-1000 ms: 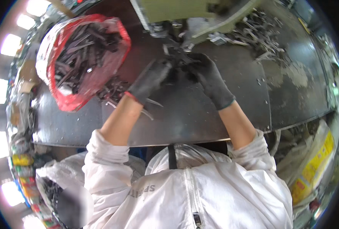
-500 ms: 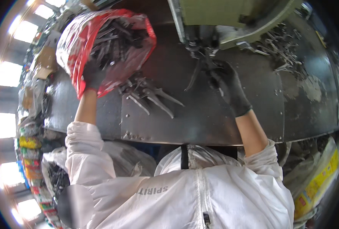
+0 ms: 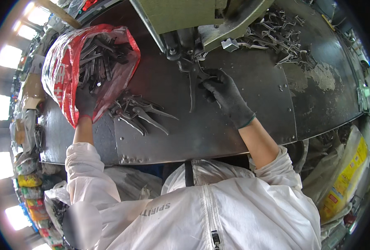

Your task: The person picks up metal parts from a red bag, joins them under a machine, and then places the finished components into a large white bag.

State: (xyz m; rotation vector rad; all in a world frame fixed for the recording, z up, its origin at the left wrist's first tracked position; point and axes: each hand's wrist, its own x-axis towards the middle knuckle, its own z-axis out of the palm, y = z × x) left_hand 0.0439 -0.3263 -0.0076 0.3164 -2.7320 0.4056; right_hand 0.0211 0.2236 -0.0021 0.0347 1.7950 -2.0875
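Note:
My right hand (image 3: 226, 93), in a dark grey glove, is closed on a plier-like tool (image 3: 190, 85) under the head of a machine (image 3: 187, 46). One long handle of the tool hangs down toward me; its top end is partly hidden by the machine. My left hand (image 3: 85, 103), also gloved, reaches into the mouth of a red and white plastic bag (image 3: 62, 71). Dark, flat metal parts (image 3: 99, 62) fill the bag in front of it. The fingers of that hand are hidden among bag and parts. Several similar plier-like tools (image 3: 141, 112) lie just right of the bag.
Loose silvery metal parts (image 3: 280, 35) are heaped on the metal table (image 3: 164, 141) at the far right. A small metal block (image 3: 230, 45) shows beside the machine's curved arm. Bags line the left side; a yellow-printed sack (image 3: 345, 175) stands below the table at right.
The view has shifted, so the machine and table appear turned and farther left. My left hand has sunk deeper into the bag. My right hand stays at the tool under the machine.

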